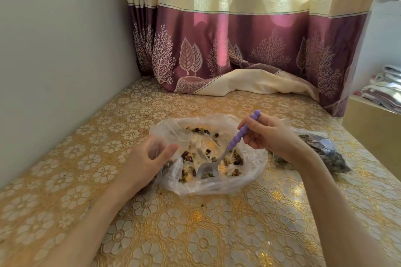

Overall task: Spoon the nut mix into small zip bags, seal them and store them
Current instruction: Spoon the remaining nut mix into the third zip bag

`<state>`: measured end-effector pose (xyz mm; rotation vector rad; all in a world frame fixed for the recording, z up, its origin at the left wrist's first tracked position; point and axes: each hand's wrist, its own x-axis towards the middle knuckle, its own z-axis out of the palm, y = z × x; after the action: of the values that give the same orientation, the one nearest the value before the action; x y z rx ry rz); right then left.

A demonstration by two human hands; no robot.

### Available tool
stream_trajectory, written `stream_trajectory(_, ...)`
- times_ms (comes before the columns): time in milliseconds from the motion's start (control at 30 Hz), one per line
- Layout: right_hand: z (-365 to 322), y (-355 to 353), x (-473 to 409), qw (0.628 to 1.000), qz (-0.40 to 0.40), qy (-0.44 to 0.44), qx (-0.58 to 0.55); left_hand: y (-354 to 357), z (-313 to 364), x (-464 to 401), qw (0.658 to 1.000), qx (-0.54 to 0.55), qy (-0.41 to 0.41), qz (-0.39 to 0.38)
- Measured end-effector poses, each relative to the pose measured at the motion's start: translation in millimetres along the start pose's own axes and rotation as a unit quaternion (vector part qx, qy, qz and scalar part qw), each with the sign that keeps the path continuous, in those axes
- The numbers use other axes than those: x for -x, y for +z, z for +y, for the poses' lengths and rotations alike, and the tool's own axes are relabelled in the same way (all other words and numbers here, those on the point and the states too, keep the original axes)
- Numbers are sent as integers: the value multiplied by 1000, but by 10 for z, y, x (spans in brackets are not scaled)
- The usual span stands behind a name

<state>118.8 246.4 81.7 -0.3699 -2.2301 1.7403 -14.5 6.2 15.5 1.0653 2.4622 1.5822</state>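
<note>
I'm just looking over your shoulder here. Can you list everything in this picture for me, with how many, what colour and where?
big plastic bag: one, clear, spread open at the middle of the table
nut mix: scattered bits, dark red, brown and green, inside the big plastic bag
spoon: one, purple beaded handle and grey bowl, bowl down in the nut mix
filled bag: one, clear with dark contents, on the table to the right
table cover: one, gold with white flowers, over the whole table
curtain: one, cream above and purple below, behind the table, hem lying on it
folded cloths: a stack, pale, far right
left hand: one, holding the big plastic bag's left edge
right hand: one, gripping the spoon handle
</note>
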Motion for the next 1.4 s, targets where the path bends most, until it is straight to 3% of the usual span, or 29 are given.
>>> stream_trajectory(333,234,-14,-97,989,-32,139,-36,4,17,1,1000,4,-7,-6)
stream_trajectory(600,233,-63,-147,983,37,135,-122,12,56,22,1000,4,-9,1)
stream_trajectory(933,-71,-96,-114,959,182,13,-216,64,57,27,999,-39,16,15)
stream_trajectory(1233,-437,452,114,964,163,-193,-78,66,85,40,999,-2,33,23)
stream_trajectory(1400,-495,637,187,951,100,-292,-28,66,134,43,999,39,28,22)
